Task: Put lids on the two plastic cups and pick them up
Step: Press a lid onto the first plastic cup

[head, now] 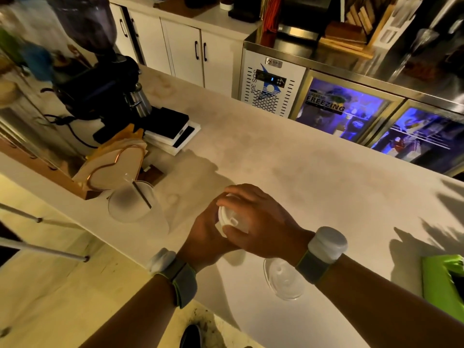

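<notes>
Two hands closed on one plastic cup (221, 228) at lower centre: left hand (206, 234) bracing its wall, right hand (253, 219) pressing white lid (231, 217) down; second cup (133, 203) unlidded at left, clear lid (285, 280) waiting lower right.

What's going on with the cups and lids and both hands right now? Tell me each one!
first cup: upright on the counter, mostly hidden by the hands
white lid: on top of first cup, being pressed
second cup: upright, open, no lid, dark straw inside
clear lid: lying flat on the counter, unused
left hand: wrapped around first cup
right hand: fingers spread over white lid
</notes>
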`<state>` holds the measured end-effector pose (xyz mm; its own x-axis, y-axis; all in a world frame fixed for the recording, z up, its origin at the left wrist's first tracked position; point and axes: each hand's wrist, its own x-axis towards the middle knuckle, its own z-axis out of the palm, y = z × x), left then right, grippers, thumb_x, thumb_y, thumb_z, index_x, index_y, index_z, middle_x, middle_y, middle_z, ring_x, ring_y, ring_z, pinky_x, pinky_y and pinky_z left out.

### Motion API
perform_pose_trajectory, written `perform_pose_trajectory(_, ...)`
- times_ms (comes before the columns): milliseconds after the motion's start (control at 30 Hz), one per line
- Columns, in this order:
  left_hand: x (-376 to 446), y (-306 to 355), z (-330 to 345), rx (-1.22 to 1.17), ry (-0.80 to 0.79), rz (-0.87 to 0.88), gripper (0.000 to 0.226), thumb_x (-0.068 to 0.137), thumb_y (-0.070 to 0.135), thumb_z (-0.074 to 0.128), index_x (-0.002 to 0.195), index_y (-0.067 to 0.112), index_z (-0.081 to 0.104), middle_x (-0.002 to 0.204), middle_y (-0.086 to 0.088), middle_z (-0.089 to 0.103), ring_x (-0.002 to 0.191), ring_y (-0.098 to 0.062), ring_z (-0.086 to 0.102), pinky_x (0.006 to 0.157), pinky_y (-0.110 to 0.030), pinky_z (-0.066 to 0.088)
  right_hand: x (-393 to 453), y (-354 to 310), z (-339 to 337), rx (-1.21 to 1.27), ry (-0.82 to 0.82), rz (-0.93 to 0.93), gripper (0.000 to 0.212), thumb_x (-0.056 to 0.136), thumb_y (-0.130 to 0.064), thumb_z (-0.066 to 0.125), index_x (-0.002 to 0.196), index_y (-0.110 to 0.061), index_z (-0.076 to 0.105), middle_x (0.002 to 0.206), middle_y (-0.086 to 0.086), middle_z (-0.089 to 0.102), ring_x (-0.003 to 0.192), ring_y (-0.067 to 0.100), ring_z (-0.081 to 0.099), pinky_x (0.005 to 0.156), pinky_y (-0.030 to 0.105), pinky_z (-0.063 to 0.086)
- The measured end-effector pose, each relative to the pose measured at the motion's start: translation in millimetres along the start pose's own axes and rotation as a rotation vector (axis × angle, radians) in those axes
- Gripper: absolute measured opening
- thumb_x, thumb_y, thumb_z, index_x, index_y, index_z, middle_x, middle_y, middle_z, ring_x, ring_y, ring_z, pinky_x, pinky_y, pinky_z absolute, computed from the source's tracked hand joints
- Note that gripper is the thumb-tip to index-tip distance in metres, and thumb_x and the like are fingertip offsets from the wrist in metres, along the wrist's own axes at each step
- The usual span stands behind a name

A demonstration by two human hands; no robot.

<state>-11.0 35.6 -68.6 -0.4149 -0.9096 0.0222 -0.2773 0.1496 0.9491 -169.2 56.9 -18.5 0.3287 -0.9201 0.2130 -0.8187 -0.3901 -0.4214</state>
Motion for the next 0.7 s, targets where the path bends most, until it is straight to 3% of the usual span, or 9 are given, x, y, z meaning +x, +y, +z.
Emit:
perform_pose_trajectory(67,-3,-2,0,-0.003,0.005,-0.051,0.064,0.054,0.055,0.083,0.11,0.053,0.053,0.106,0.035,0.063,0.101,0.001,0.062,0.081,-0.011,0.049,3,-3,5,-0.013,-0.004,-0.012,0.05,0.083,-0.046,0.057,0.128,-0.024,0.055,0.136,0.004,0.054,0.121,0.019,0.049,0.097,0.032,0.045)
perform_pose_trajectory(200,-3,-7,4,0.012,0.005,-0.086,0.043,0.061,0.053,0.074,0.098,0.039,0.056,0.089,0.031,0.068,0.087,0.003,0.065,0.068,-0.013,0.051,5,-7,10,-0.08,0.035,-0.009,0.042,0.085,-0.048,0.052,0.121,-0.027,0.057,0.129,0.001,0.057,0.114,0.019,0.051,0.09,0.034,0.049)
perform_pose_trajectory(333,-1,-9,2,0.068,-0.027,-0.052,0.033,0.077,0.025,0.078,0.101,0.032,0.057,0.086,0.018,0.062,0.086,0.007,0.062,0.068,-0.006,0.047,6,-6,15,-0.13,0.081,-0.02,0.04,0.083,-0.047,0.054,0.116,-0.025,0.061,0.126,0.004,0.06,0.109,0.021,0.053,0.084,0.034,0.05)
perform_pose_trajectory(467,-4,-3,1,-0.006,-0.004,-0.074,0.025,0.077,0.02,0.071,0.097,0.026,0.057,0.088,0.015,0.06,0.082,-0.015,0.066,0.069,-0.005,0.047,6,-8,17,-0.11,0.093,-0.024,0.039,0.082,-0.045,0.057,0.115,-0.024,0.063,0.124,0.004,0.061,0.108,0.021,0.054,0.084,0.034,0.051)
perform_pose_trajectory(533,-4,-2,-2,-0.04,-0.074,-0.103,0.043,0.076,0.022,0.076,0.113,0.013,0.057,0.099,0.013,0.061,0.098,-0.021,0.064,0.077,-0.009,0.049,6,-7,14,-0.067,0.083,-0.023,0.04,0.085,-0.047,0.055,0.118,-0.027,0.062,0.128,0.001,0.06,0.115,0.018,0.053,0.089,0.035,0.051)
perform_pose_trajectory(600,-2,-1,-8,0.009,-0.094,-0.102,0.073,0.066,0.046,0.083,0.128,0.025,0.05,0.113,0.023,0.058,0.109,-0.006,0.059,0.084,-0.011,0.047,5,-1,10,0.154,0.075,0.007,0.042,0.091,-0.051,0.048,0.128,-0.033,0.055,0.138,-0.007,0.054,0.125,0.01,0.047,0.099,0.028,0.045)
perform_pose_trajectory(700,6,10,-12,0.01,-0.039,-0.066,0.086,0.053,0.057,0.085,0.128,0.036,0.049,0.121,0.018,0.062,0.112,-0.001,0.057,0.093,-0.022,0.047,4,18,0,0.697,0.183,0.182,0.04,0.098,-0.041,0.038,0.138,-0.041,0.044,0.142,-0.023,0.047,0.132,0.0,0.041,0.103,0.014,0.037)
